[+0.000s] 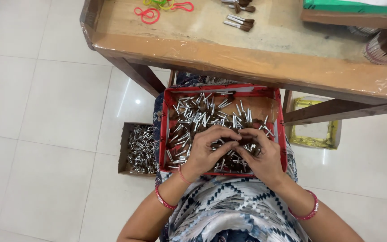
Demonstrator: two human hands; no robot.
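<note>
Centre of frame: a red box (279,117) rests on the person's lap, filled with a loose heap of small brush heads (193,117), each a silver metal tube with a brown tuft. Left hand (206,150) and right hand (261,154) meet over the lower middle of the box, fingertips drawn together and touching. Fingers of both are curled close around a few of the brush heads; exactly how many, and which hand has them, cannot be told.

Left of the box, on the white tiled floor, a brown cardboard box (122,152) holds bare silver tubes. Right of centre, a yellow-lined tray (312,142) sits on the floor under the wooden table (256,62). Top of frame, on the table: coloured rubber bands (151,14) and small bundles of finished brush heads (239,22).
</note>
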